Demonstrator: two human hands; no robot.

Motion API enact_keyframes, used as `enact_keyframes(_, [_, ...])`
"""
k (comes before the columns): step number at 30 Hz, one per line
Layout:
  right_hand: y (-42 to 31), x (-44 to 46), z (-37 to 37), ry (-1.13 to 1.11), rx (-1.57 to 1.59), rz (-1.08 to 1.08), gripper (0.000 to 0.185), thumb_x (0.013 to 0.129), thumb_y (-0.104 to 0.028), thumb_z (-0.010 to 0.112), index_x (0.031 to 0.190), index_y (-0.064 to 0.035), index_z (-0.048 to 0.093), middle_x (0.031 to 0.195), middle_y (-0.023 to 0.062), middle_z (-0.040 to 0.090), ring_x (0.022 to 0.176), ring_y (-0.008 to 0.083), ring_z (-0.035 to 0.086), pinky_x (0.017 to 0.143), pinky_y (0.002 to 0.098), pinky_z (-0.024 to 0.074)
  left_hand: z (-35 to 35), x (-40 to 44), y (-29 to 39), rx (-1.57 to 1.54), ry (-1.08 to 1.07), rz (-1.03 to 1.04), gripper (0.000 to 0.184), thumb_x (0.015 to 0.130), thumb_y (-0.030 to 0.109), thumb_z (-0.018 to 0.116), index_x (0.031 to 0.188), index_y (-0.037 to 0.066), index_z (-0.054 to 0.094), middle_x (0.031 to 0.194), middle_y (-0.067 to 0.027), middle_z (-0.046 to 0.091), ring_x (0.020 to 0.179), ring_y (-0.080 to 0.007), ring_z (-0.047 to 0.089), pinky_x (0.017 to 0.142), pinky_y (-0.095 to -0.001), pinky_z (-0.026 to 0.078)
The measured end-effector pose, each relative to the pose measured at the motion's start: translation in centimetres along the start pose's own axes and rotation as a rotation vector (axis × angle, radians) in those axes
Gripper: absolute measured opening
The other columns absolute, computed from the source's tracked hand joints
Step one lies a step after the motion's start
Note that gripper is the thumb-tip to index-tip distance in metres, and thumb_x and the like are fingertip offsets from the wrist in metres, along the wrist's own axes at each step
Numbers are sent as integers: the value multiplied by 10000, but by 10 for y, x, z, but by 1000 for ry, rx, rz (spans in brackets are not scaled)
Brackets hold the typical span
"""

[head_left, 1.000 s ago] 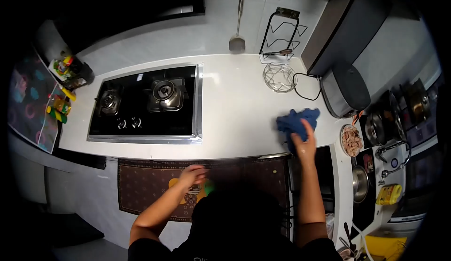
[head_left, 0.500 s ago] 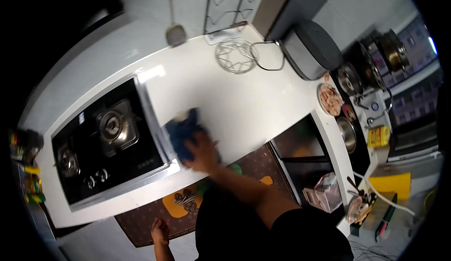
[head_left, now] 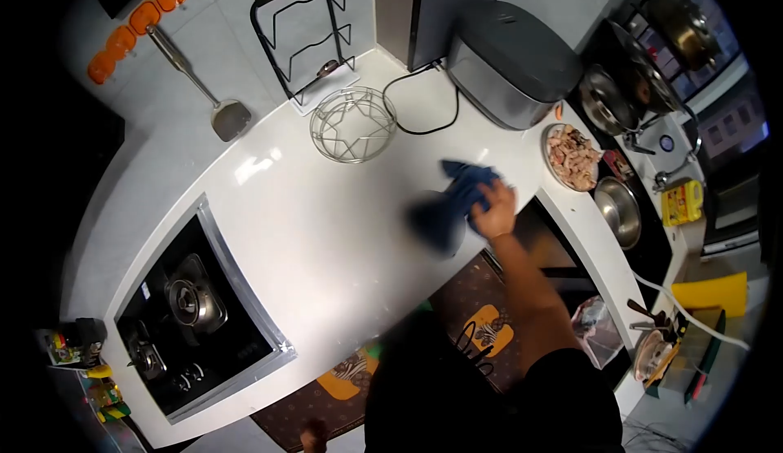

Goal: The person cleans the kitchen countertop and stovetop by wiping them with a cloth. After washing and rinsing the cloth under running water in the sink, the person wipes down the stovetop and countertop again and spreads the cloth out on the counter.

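The right hand [head_left: 494, 211] is gripping a blue cloth [head_left: 458, 202] over the white countertop [head_left: 326, 233], near its front edge, and part of the cloth is blurring. The left hand [head_left: 314, 434] is hanging low above the floor mat [head_left: 326, 388], holding nothing visible. A round wire rack [head_left: 353, 125] is lying beyond the cloth, beside the black cord [head_left: 424, 132] of a grey appliance [head_left: 515, 61]. A plate of raw meat [head_left: 572, 158] is sitting right of the cloth, while a gas stove [head_left: 192, 314] is occupying the counter's other end.
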State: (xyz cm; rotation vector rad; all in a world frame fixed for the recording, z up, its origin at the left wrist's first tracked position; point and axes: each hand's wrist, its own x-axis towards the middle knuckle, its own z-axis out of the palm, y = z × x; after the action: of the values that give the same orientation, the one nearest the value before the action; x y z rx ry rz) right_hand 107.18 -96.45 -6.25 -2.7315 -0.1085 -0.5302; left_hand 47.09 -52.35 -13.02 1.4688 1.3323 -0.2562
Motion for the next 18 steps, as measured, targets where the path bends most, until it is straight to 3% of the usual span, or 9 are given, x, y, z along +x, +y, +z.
enact_keyframes(2, [34,43,9,40,-67,146,445,661,-234,663,1091,-119,654,1288,192,489,1215,359,425,1069,479,266,6,-9,-17,368,-9,426,165,874,203,559,982,96,624,829,-73,623,687,-172,559,553,-320,463])
enact_keyframes(5, [55,84,46,160,-162,-3,531,657,-272,676,1163,-121,613,1358,172,423,1257,357,371,1052,462,285,24,-29,-23,454,64,973,142,881,194,548,940,108,643,764,-66,623,611,-144,541,498,-289,453])
enact_keyframes(7, [1,98,38,-15,-114,134,644,639,-323,699,1236,-128,555,1392,177,371,1274,369,342,1043,498,268,53,-37,13,-9,211,-98,285,874,266,552,1098,90,567,928,-89,613,819,-228,571,701,-374,469])
enact_keyframes(8, [-24,95,38,-62,-27,63,684,625,-369,713,1243,-127,547,1373,185,381,1286,362,329,1028,531,257,65,-51,31,-266,254,-634,378,871,302,554,1177,81,530,1011,-101,607,922,-270,586,803,-416,477])
enact_keyframes(9, [-51,87,40,-96,-14,-4,666,621,-384,716,1219,-128,568,1358,186,388,1285,358,328,1018,536,261,71,-72,26,-366,117,-483,421,872,313,552,1222,90,484,1077,-107,593,971,-270,575,815,-429,478])
enact_keyframes(10, [-78,75,44,-132,5,-75,650,617,-398,719,1194,-129,590,1344,188,396,1284,353,327,1009,541,265,85,-74,44,-352,169,-586,427,875,334,566,1217,92,483,1083,-112,594,968,-258,579,812,-422,482])
enact_keyframes(12, [-126,43,51,-192,89,-221,573,590,-412,730,1078,-123,650,1309,185,417,1270,357,328,998,551,269,98,-75,32,-418,193,-571,408,877,333,585,1170,61,503,1039,-117,612,909,-252,605,743,-396,506])
enact_keyframes(14, [-178,8,48,-313,157,-351,517,567,-400,732,998,-121,677,1291,183,431,1256,365,331,992,555,276,105,-73,14,-464,145,-545,475,874,401,583,1226,99,484,1122,-102,586,985,-244,582,800,-405,489])
enact_keyframes(18, [-244,-75,61,-558,345,-642,463,558,-377,717,944,-123,683,1283,168,446,1259,368,329,1014,566,261,115,-86,22,-543,200,-523,458,864,326,595,1218,54,489,1093,-139,608,950,-262,608,762,-401,503])
